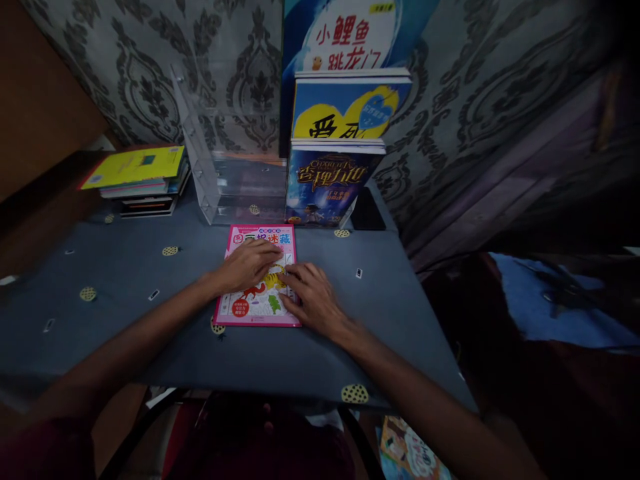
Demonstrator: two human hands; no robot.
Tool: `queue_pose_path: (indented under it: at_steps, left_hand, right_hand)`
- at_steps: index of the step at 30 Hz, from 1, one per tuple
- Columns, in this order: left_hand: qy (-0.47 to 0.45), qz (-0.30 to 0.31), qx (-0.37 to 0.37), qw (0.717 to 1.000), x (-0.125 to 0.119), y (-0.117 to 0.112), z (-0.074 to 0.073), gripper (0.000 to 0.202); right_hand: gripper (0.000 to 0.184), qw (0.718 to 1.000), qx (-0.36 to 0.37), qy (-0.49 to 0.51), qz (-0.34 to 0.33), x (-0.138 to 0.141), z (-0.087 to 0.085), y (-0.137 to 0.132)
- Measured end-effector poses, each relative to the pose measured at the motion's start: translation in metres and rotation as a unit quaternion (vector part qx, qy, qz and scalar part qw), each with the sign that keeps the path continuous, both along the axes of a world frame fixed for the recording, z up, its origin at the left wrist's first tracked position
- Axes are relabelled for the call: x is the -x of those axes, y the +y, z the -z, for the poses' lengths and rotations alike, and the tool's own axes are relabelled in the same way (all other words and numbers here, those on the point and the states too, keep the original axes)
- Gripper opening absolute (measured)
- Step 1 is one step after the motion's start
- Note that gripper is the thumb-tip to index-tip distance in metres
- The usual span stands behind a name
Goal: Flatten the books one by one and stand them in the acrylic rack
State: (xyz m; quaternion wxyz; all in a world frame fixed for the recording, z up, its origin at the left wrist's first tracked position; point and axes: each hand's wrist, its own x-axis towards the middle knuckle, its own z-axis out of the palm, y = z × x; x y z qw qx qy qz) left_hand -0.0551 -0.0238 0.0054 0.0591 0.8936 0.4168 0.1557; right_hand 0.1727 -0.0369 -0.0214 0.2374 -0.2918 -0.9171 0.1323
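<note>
A pink picture book (pixel 257 308) with Chinese lettering and cartoon animals on its cover lies closed on the table, in front of a clear stand. My left hand (pixel 251 263) rests across the upper left of the cover, fingers stretched toward the right. On the book's right edge lies my right hand (pixel 315 297), its fingers spread flat and pointing left. The fingertips of both hands come close together near the middle of the cover. Neither hand grips the book; both press or rest on it from above.
A clear acrylic stand (pixel 210 180) stands at the back, its right side holding a dark blue book (pixel 327 183), a blue-yellow book (pixel 345 107) and a taller blue one (pixel 350 33). A book stack (pixel 143 177) sits at left. A black phone-like slab (pixel 369 210) lies right on the grey tablecloth (pixel 390 293).
</note>
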Motion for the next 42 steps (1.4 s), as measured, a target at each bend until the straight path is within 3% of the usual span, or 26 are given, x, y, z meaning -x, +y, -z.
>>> queue_pose_path:
  at_steps: [5,10,15,23,27,34,42]
  left_hand:
    - [0.014,0.028,0.016,0.999,-0.018,0.007,0.001,0.04]
    - [0.014,0.032,0.022,0.999,-0.015,-0.002,0.003,0.042]
    - [0.021,0.006,0.019,1.0,0.007,-0.02,0.0,0.043]
    - [0.056,-0.086,-0.03,0.994,0.06,-0.061,-0.002,0.036]
    - [0.048,-0.097,-0.037,0.993,0.069,-0.083,-0.004,0.036]
    - [0.009,-0.052,-0.028,0.998,0.045,-0.092,-0.006,0.035]
    - [0.028,0.006,-0.005,1.0,-0.007,-0.051,-0.003,0.036]
  right_hand:
    - [0.027,1.0,-0.005,-0.015,0.005,0.0,-0.002,0.0]
    - [0.024,1.0,-0.008,-0.015,0.007,-0.001,-0.001,0.001]
    - [0.027,1.0,-0.007,0.001,0.006,-0.002,0.002,0.002]
    - [0.026,1.0,-0.016,0.015,0.001,-0.005,0.002,0.001]
    - [0.026,1.0,-0.012,0.021,-0.008,-0.017,0.001,-0.007]
    - [0.025,0.998,-0.015,0.048,-0.025,-0.035,0.0,-0.024]
    - [0.02,0.996,-0.031,0.068,-0.038,-0.035,0.0,-0.024]
